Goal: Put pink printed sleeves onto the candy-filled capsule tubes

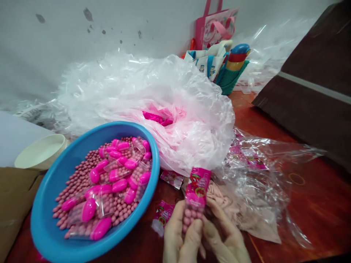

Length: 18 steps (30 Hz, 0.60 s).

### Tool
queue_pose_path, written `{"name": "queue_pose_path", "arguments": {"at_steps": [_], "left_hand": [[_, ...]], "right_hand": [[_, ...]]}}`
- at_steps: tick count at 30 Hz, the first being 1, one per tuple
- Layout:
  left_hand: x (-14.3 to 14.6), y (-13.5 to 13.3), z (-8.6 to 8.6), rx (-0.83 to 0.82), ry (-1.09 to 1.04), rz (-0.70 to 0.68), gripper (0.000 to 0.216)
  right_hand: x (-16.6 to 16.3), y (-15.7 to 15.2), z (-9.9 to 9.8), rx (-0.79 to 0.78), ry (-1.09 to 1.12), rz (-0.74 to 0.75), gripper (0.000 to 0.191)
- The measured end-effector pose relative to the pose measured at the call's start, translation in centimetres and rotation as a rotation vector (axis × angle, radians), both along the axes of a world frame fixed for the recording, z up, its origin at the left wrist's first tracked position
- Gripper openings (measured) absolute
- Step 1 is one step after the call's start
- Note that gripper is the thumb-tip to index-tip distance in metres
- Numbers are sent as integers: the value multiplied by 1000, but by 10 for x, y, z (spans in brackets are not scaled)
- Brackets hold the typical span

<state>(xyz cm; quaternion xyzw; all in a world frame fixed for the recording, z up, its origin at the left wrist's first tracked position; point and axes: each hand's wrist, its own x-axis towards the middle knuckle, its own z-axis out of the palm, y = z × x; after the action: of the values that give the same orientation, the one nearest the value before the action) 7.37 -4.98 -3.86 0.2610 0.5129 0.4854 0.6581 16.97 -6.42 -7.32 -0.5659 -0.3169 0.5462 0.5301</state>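
Low in the view, my left hand [178,233] and my right hand [226,235] are both closed round a small clear capsule bottle [189,217] of pink balls. A printed pink sleeve [197,186] covers its upper end and points away from me. My left thumb presses on the front of the bottle; my right fingers grip its right side, and its lower end is hidden by them. To the left, a blue basin [155,175] holds loose pink balls [82,173] and several filled capsule bottles with bright pink caps [89,210].
Flat printed sleeves [164,212] lie beside the basin. Behind is a big clear plastic bag [197,135] with pink pieces inside. Crumpled film [263,182] and a beige cloth [255,219] are at right. A dark box [309,80], cloth bags [208,62] and a pale bowl [41,151] stand around.
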Motion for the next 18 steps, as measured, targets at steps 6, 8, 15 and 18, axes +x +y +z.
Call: {"name": "queue_pose_path", "arguments": {"at_steps": [6,8,15,18], "left_hand": [[-9,9,5,-8,-231,-50,24],[-11,8,6,-62,-298,-28,20],[-18,7,12,-143,-409,-91,22],[-12,4,9,-20,-237,-101,25]], "right_hand": [[28,-5,-72,577,-1369,-94,31],[33,4,-76,598,-1336,-107,27],[46,23,-28,429,-968,-57,28],[36,18,-4,265,-414,18,41]]}}
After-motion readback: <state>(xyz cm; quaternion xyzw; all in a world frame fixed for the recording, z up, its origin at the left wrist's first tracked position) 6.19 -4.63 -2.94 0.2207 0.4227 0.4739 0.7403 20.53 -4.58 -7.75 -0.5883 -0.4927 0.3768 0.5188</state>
